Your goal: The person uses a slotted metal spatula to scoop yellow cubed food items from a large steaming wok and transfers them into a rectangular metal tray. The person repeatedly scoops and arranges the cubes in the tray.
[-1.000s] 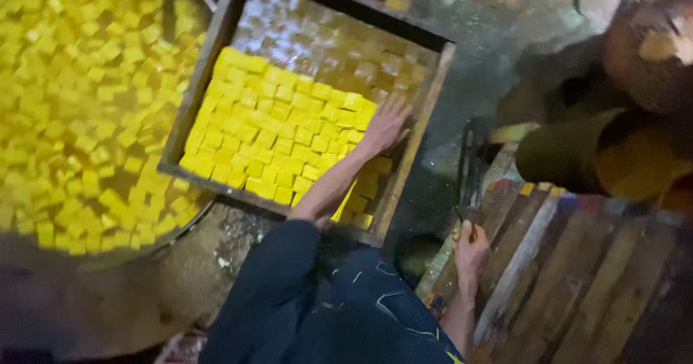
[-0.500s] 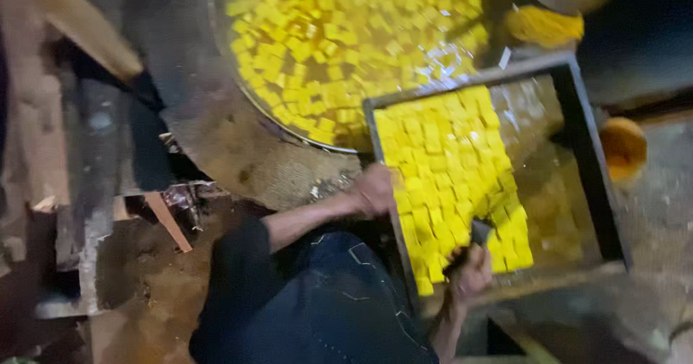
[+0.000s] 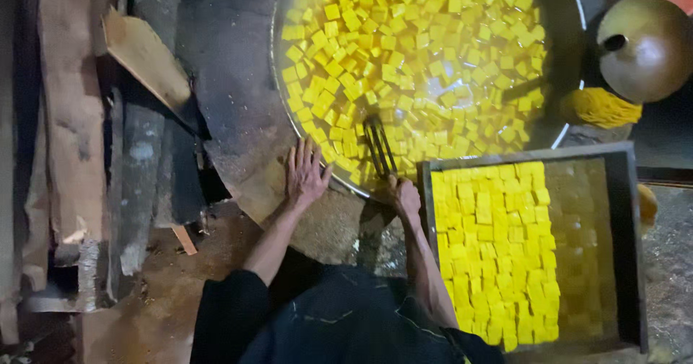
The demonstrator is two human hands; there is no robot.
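Note:
A big round metal pan [image 3: 278, 118] holds several yellow cubes [image 3: 411, 61] floating in liquid. My left hand [image 3: 304, 174] lies flat and open on the stove surface just outside the pan's near rim. My right hand [image 3: 404, 196] grips a dark metal tool [image 3: 378, 146] whose end dips into the pan among the cubes. To the right, a rectangular dark tray [image 3: 628, 263] holds neat rows of yellow cubes [image 3: 498, 248] on its left side; its right side holds paler cubes in liquid.
Rough wooden planks [image 3: 68, 133] and a wood scrap [image 3: 144, 57] lie at the left. A round brown pot [image 3: 644, 46] and a yellow bundle [image 3: 599, 107] sit at the upper right. My dark clothing [image 3: 339, 321] fills the bottom middle.
The view has swung so the pan is now ahead. My left hand left the tray and rests by the pan. My right hand moved the tool from the tray into the pan.

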